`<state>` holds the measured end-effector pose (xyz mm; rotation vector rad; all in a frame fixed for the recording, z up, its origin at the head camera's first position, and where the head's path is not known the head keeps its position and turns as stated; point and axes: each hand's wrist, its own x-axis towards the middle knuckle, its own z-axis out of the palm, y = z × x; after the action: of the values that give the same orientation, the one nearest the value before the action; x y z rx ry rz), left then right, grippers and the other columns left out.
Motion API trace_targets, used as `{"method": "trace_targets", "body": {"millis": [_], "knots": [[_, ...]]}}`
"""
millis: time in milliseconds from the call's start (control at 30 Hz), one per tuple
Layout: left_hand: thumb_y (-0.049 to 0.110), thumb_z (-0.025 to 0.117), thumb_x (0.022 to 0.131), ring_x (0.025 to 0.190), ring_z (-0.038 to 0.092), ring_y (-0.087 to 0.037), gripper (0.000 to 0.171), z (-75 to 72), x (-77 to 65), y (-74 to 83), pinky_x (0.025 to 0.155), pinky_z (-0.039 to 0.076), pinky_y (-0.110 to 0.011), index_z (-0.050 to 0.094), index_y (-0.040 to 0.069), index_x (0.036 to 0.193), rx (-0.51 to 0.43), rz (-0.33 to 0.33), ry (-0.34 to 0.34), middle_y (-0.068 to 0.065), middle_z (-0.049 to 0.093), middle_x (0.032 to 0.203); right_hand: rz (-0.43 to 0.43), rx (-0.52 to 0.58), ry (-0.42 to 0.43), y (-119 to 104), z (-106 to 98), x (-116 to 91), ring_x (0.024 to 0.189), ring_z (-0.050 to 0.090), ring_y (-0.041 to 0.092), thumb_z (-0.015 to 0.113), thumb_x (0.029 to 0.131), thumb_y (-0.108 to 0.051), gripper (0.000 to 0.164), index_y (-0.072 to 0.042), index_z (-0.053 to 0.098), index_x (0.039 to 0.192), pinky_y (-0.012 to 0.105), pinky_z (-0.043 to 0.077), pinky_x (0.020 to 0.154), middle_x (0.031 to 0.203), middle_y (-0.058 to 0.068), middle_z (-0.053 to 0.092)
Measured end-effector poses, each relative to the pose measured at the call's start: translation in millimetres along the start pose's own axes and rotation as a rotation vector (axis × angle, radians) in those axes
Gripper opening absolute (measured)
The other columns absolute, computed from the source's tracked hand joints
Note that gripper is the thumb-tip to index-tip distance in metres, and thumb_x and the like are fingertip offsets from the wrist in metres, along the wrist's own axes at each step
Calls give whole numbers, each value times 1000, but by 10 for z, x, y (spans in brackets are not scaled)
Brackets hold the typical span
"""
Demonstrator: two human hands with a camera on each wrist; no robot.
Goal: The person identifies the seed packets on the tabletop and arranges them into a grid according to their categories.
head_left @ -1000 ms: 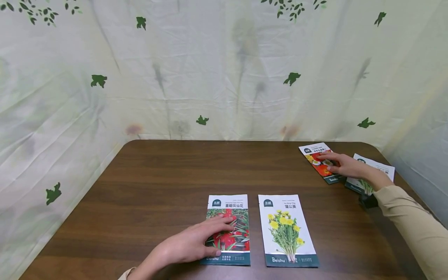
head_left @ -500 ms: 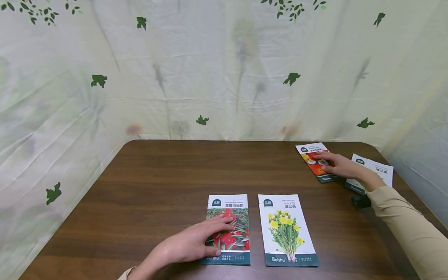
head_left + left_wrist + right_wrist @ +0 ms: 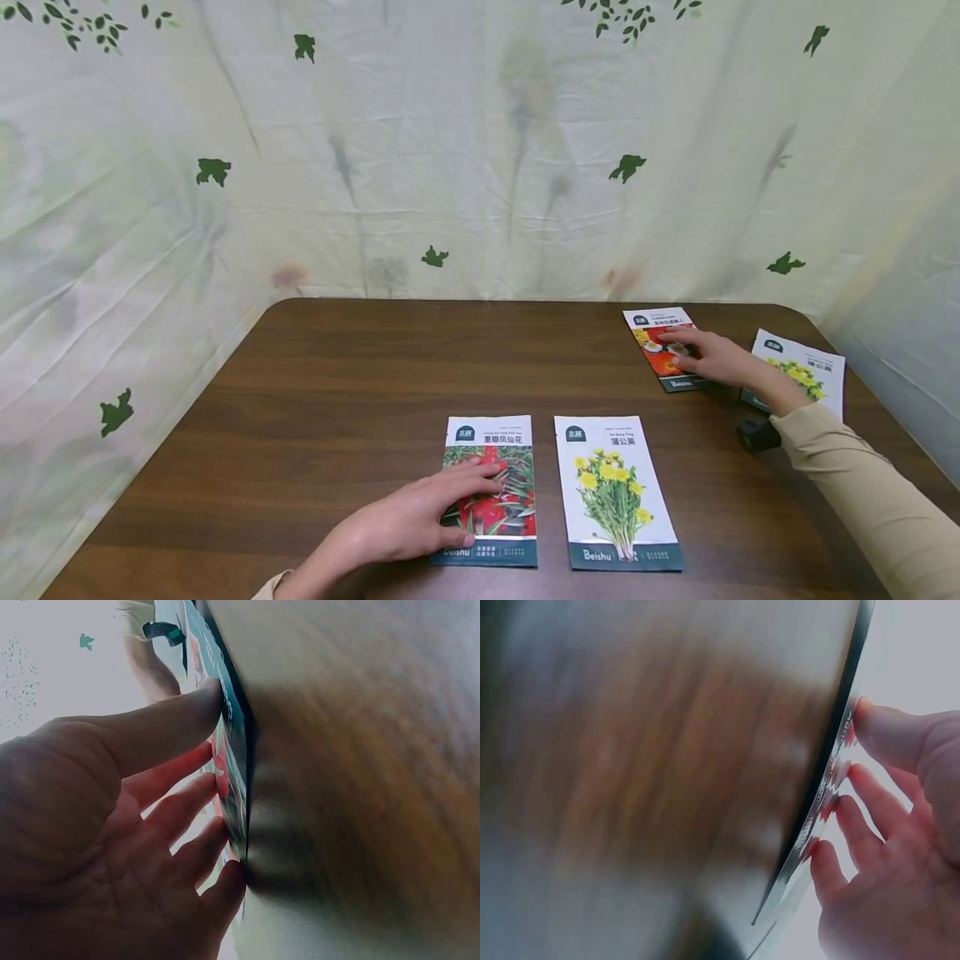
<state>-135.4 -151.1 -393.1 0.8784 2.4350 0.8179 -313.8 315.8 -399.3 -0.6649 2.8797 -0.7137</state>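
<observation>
From the head, looks forward and down across the surface [image 3: 330, 375] to the far cloth [image 3: 480, 150]. From the left wrist, faces low along the surface, sideways, close to the left fingers [image 3: 184, 804] and red-flower packet [image 3: 517, 521]. From the right wrist, likewise beside the right fingers [image 3: 877, 801] and orange-flower packet [image 3: 660, 362]. Shares these 2 packets with the head view.

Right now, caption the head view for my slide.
Left fingers rest on a red-flowered packet beside a yellow-flowered packet; right fingers touch an orange-red packet farther back on the table.
</observation>
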Motion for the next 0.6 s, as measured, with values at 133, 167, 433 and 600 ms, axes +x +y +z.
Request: {"method": "trace_targets", "body": {"millis": [133,167,433,600], "knots": [[22,74,88,146,23,-16,56,1,-3,0,112,32,-46,53,31,140,5,0,5,19,33,154,14,12,-22,-100,30,41,129,37,53,63,96,-15,49,0,51,140,67,33,101,145,32,38],[22,74,88,146,23,-16,56,2,-4,-1,112,32,-46,53,31,140,5,1,5,19,33,154,7,12,-23,-113,40,49,128,38,53,63,96,-15,49,1,51,140,67,34,100,145,33,38],[23,74,88,146,23,-16,56,3,-6,0,111,33,-47,53,31,140,4,1,2,19,33,154,-25,15,-21,-192,102,120,127,41,51,62,95,-11,47,0,51,140,65,35,100,146,30,40],[20,73,88,146,24,-16,56,-3,-9,2,111,33,-45,53,30,140,5,7,7,18,34,154,-27,29,-32,-222,122,143,127,42,49,63,96,-12,47,-2,51,141,64,36,100,147,27,40]]}}
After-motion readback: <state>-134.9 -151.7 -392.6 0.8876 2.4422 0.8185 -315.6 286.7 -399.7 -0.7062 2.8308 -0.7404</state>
